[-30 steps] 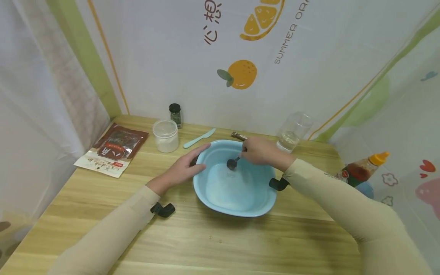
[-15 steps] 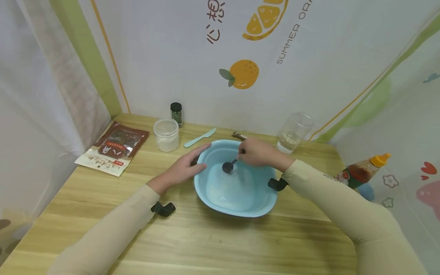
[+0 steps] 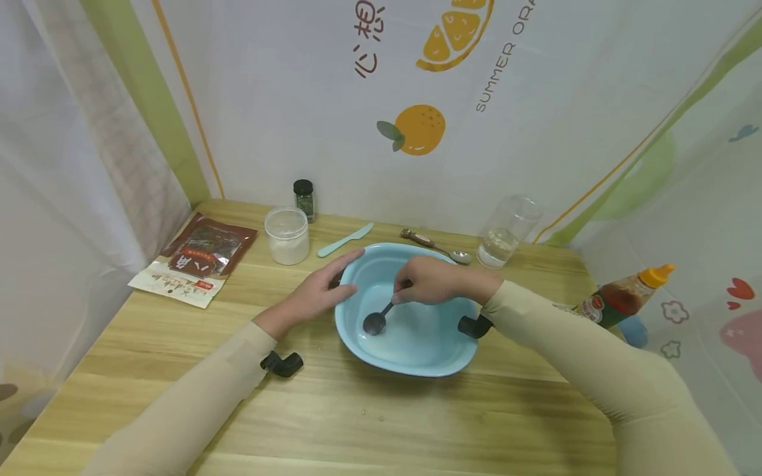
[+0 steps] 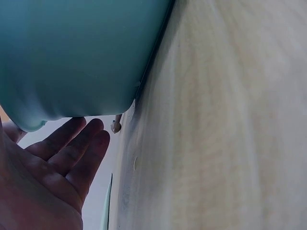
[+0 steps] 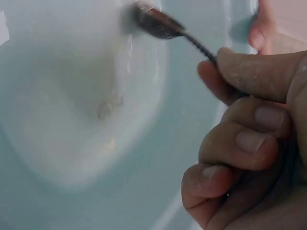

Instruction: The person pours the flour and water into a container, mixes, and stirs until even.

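Note:
A light blue basin (image 3: 411, 367) stands on the wooden table, its floor whitish and glossy. My left hand (image 3: 313, 291) holds its left rim, thumb over the edge; in the left wrist view the fingers (image 4: 86, 158) lie nearly straight against the outer wall. Over the basin, my right hand (image 3: 431, 281) pinches the thin handle of a dark spoon (image 3: 375, 323) between thumb and forefinger, the other fingers curled. The spoon's round bowl is low inside the basin, near its left wall. Whether it touches the floor, I cannot tell.
Behind the basin lie a pale green knife (image 3: 345, 239) and a metal spoon (image 3: 437, 246). A jar of white powder (image 3: 287, 238), a herb bottle (image 3: 303, 199) and a brown packet (image 3: 202, 258) stand left. To the right are a clear cup (image 3: 506, 231) and a sauce bottle (image 3: 625, 294).
My right hand has moved left and nearer with the dark spoon, from the basin's far side toward its left wall. The left hand has stayed on the rim.

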### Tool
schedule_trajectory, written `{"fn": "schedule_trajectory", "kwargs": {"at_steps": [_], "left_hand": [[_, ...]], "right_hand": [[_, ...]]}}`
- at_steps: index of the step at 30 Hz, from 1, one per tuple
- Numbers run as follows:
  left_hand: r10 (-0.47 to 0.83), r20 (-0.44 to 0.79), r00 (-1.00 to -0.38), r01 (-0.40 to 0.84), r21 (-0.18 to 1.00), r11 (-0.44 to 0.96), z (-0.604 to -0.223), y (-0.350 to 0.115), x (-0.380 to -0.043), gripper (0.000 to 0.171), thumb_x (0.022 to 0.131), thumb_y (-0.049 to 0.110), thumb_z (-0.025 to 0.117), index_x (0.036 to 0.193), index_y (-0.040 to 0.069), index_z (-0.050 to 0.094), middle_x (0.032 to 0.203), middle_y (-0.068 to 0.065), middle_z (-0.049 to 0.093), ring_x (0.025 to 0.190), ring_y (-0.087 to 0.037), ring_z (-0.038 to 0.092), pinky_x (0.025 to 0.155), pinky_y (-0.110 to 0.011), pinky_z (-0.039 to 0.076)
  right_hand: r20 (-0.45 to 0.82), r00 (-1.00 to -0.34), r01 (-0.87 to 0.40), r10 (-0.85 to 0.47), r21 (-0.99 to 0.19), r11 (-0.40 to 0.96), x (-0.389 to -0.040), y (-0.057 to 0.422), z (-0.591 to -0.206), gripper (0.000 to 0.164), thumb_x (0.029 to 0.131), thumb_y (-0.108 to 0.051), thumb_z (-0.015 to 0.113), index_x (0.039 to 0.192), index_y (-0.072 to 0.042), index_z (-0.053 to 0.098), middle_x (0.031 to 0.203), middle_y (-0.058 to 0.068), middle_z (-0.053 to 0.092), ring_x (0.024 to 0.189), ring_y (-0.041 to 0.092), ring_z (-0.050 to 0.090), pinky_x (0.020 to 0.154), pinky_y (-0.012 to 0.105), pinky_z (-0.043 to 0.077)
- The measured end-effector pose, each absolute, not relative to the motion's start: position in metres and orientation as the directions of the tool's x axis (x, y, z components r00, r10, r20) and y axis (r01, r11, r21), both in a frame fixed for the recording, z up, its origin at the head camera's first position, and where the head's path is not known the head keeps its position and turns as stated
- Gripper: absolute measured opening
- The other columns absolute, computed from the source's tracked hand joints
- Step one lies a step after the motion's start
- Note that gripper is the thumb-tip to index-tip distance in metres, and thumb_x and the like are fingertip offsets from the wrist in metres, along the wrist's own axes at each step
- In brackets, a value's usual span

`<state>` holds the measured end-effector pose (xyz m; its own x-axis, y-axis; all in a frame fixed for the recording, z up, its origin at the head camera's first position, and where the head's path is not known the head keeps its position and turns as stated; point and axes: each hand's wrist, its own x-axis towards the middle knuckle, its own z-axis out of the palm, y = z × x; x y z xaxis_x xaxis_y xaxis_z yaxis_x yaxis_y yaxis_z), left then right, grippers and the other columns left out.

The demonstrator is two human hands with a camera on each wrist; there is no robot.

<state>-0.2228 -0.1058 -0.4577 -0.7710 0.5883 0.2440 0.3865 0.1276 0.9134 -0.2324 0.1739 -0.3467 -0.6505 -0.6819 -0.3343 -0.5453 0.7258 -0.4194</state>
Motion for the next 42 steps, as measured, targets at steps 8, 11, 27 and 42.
{"fn": "schedule_trajectory", "kwargs": {"at_steps": [8,11,27,42], "left_hand": [[0.581,0.257,-0.772,0.398,0.909,0.127,-0.46,-0.107,-0.224,0.073,0.111,0.012,0.062,0.176,0.007,0.03,0.174,-0.023,0.041,0.144,-0.047,0.059,0.101,-0.039,0.066],[0.579,0.262,-0.772,0.402,0.907,0.125,-0.46,-0.107,-0.225,0.073,0.11,0.012,0.062,0.176,0.007,0.03,0.172,-0.024,0.043,0.142,-0.047,0.06,0.1,-0.04,0.067],[0.576,0.27,-0.772,0.409,0.904,0.124,-0.461,-0.105,-0.225,0.074,0.11,0.012,0.064,0.176,0.006,0.03,0.175,-0.023,0.04,0.142,-0.048,0.06,0.1,-0.039,0.066],[0.579,0.266,-0.771,0.41,0.902,0.132,-0.46,-0.106,-0.224,0.073,0.111,0.012,0.063,0.176,0.007,0.031,0.173,-0.023,0.042,0.143,-0.047,0.06,0.102,-0.041,0.066]], "right_hand": [[-0.267,-0.786,-0.478,-0.557,-0.307,0.823,-0.232,0.169,-0.343,0.025,0.11,-0.026,0.072,0.101,-0.007,0.083,0.084,-0.001,0.072,0.07,0.013,0.06,0.064,0.029,0.052],[-0.277,-0.802,-0.461,-0.529,-0.276,0.843,-0.233,0.173,-0.338,0.023,0.108,-0.025,0.074,0.098,-0.007,0.084,0.081,-0.002,0.071,0.068,0.014,0.06,0.063,0.03,0.051],[-0.241,-0.849,-0.42,-0.47,-0.233,0.877,-0.235,0.182,-0.341,0.023,0.107,-0.024,0.074,0.093,-0.008,0.083,0.075,0.0,0.069,0.063,0.014,0.055,0.059,0.03,0.046],[-0.257,-0.851,-0.394,-0.457,-0.262,0.881,-0.233,0.185,-0.34,0.024,0.109,-0.025,0.073,0.098,-0.006,0.085,0.075,-0.001,0.069,0.064,0.014,0.054,0.062,0.031,0.047]]}}
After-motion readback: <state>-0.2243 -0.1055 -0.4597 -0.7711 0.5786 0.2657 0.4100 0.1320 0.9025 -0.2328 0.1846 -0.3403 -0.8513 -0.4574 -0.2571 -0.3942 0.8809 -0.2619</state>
